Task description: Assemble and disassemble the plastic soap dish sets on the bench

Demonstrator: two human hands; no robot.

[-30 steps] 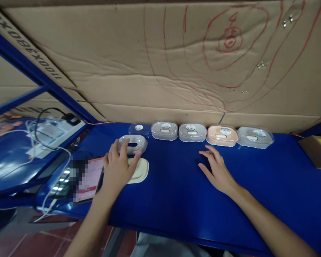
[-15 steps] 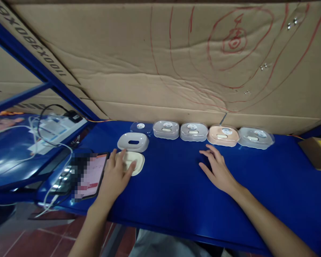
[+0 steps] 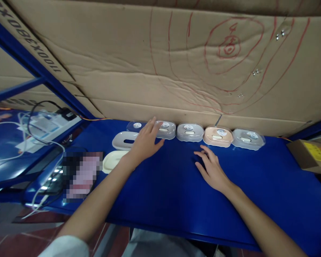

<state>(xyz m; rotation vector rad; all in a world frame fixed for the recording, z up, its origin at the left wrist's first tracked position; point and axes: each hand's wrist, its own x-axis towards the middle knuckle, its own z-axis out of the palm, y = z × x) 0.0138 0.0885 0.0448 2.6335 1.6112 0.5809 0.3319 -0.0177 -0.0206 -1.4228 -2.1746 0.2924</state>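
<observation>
My left hand (image 3: pixel 146 142) reaches over the left end of a row of oval plastic cases, fingers stretched out and holding nothing. Its fingertips overlap the nearest grey case (image 3: pixel 169 132); whether they touch it I cannot tell. Left of that hand are a clear lid (image 3: pixel 133 127) with a round sticker, a light grey oval tray (image 3: pixel 117 142) with a slot in it, and a cream oval piece (image 3: pixel 112 161), partly behind my wrist. My right hand (image 3: pixel 212 173) hovers with spread, empty fingers in front of a grey case (image 3: pixel 190 135) and a peach case (image 3: pixel 217 141).
Another grey case (image 3: pixel 247 141) ends the row on the blue table (image 3: pixel 173 200). A phone with a blurred screen (image 3: pixel 84 175) and cables lie at the left. A cardboard box (image 3: pixel 310 157) stands at the right, and a cardboard wall (image 3: pixel 109 57) rises behind.
My left hand has left the cream piece and moved right and away from me, to the first closed grey case. My right hand stays much the same; the view has shifted slightly.
</observation>
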